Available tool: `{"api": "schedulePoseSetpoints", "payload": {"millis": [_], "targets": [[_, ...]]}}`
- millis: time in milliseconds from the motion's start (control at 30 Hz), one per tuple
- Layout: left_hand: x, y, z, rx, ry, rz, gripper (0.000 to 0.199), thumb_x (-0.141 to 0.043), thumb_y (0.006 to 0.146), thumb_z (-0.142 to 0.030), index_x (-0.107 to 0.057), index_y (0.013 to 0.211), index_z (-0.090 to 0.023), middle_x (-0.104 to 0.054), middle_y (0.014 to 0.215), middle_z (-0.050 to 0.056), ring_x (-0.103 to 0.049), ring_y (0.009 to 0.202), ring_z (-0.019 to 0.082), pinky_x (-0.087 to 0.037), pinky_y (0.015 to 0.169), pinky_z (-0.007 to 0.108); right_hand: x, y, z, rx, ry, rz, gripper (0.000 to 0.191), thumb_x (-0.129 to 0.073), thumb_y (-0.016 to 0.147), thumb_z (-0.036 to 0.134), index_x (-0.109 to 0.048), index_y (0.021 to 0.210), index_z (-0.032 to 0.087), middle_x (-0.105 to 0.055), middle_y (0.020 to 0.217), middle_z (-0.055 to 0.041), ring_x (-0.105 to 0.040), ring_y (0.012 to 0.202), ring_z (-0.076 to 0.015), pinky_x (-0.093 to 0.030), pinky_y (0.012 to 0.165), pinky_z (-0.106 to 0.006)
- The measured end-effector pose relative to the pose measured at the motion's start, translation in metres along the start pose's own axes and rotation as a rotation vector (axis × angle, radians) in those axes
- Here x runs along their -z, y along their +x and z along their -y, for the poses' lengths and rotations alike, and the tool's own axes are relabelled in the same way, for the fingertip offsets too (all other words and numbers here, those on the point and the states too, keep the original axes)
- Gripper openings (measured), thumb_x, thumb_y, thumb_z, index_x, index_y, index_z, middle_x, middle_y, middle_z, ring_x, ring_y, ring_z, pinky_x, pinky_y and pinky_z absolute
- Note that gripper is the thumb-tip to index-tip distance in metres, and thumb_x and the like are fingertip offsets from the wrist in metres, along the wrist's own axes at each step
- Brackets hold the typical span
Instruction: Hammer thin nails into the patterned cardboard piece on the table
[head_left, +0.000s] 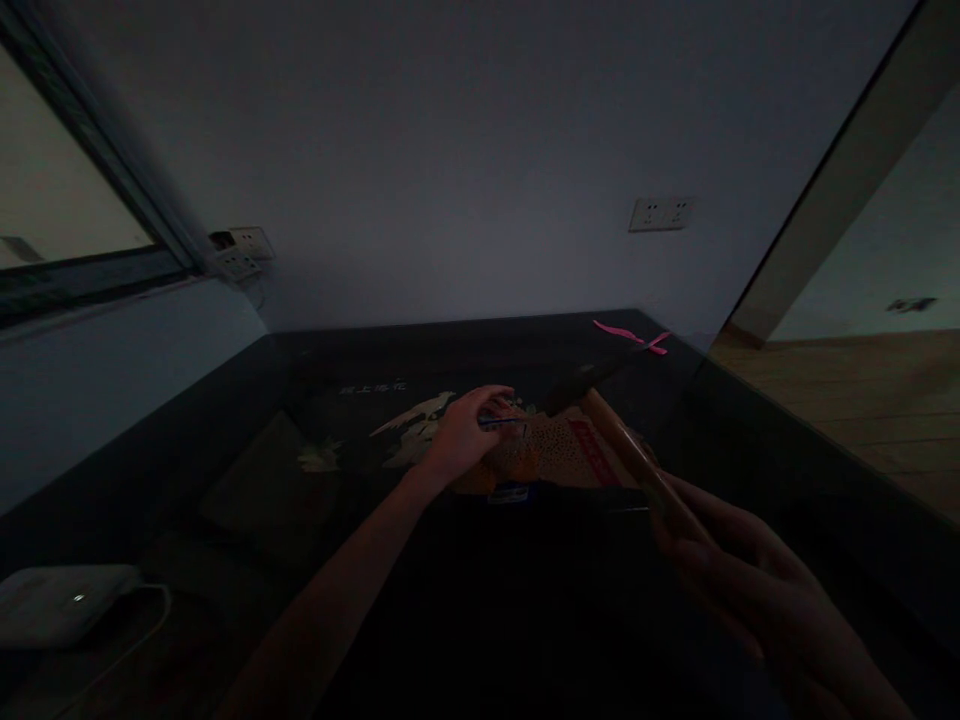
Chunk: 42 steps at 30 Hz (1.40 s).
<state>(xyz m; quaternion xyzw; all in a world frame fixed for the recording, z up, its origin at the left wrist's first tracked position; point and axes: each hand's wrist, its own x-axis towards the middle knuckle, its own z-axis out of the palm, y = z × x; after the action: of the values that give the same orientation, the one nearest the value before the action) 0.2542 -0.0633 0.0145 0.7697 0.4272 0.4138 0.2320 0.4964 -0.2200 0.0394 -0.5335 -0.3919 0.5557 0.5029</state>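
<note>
In the head view my right hand (720, 555) is wrapped round the wooden handle of a hammer (622, 440). The hammer's dark head is raised near a speckled tan board (559, 450) with a red printed strip. My left hand (476, 430) is closed over the board's left part, its fingers curled round a thin, bluish stick-like thing (499, 421). A small dark upright bit shows at the stick's end, too dim to name. Something orange (517, 465) lies just below these fingers. The hammer head and my left hand are apart.
A dark table (465, 330) stands against the wall, with a pale bird-like print. Pink ribbon strips (634, 335) lie at its far right. A white device with a cable (67, 605) is at near left. Wall sockets (660, 213) are above the table.
</note>
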Motion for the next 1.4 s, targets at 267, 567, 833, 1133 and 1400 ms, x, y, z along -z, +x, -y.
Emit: {"api": "schedulePoseSetpoints", "payload": {"millis": [267,567,833,1133,1400], "targets": [[0.039,-0.025,0.024,0.105,0.31,0.242,0.075,-0.068,0.067,-0.05,-0.045,0.128,-0.015,-0.05,0.131,0.016,-0.047,0.12,0.028,-0.036,0.102,0.044,0.04,-0.025,-0.036,-0.074,0.21,-0.046,0.07,-0.077,0.059,0.044,-0.053,0.125,0.035,-0.067,0.086,-0.0059,-0.054,0.044,-0.0124,-0.041,0.032,-0.02],[0.023,-0.036,0.029,0.108,0.646,0.5,0.111,-0.058,0.056,-0.075,-0.023,0.142,-0.014,-0.024,0.149,0.018,-0.018,0.137,0.035,-0.01,0.111,0.051,0.032,-0.034,-0.023,-0.004,-0.273,0.006,0.052,-0.068,0.069,0.051,-0.062,0.115,0.027,-0.069,0.097,-0.0057,-0.065,0.081,-0.0211,-0.055,0.07,-0.03],[0.012,-0.036,0.03,0.053,0.602,0.378,0.091,-0.065,0.059,-0.062,-0.038,0.133,-0.015,-0.044,0.136,0.015,-0.038,0.127,0.031,-0.029,0.106,0.042,0.068,-0.018,-0.034,0.266,-0.61,0.026,0.043,-0.059,0.074,0.056,-0.07,0.101,0.025,-0.071,0.106,-0.0067,-0.063,0.099,-0.0292,-0.052,0.085,-0.037],[-0.017,-0.007,0.024,0.04,0.558,0.365,0.089,-0.066,0.06,-0.06,-0.041,0.13,-0.012,-0.045,0.133,0.017,-0.043,0.122,0.032,-0.034,0.102,0.042,0.105,0.007,-0.054,0.286,-0.928,0.002,0.038,-0.055,0.08,0.051,-0.066,0.101,0.022,-0.073,0.094,-0.0065,-0.067,0.085,-0.0269,-0.053,0.073,-0.035],[-0.081,0.059,0.026,-0.012,0.547,0.38,0.097,-0.066,0.058,-0.062,-0.037,0.133,-0.007,-0.043,0.134,0.02,-0.04,0.123,0.033,-0.033,0.103,0.041,0.1,0.051,-0.059,0.382,-1.201,0.087,0.022,-0.055,0.082,0.032,-0.064,0.1,0.023,-0.072,0.097,-0.0057,-0.067,0.085,-0.024,-0.049,0.074,-0.034]]}}
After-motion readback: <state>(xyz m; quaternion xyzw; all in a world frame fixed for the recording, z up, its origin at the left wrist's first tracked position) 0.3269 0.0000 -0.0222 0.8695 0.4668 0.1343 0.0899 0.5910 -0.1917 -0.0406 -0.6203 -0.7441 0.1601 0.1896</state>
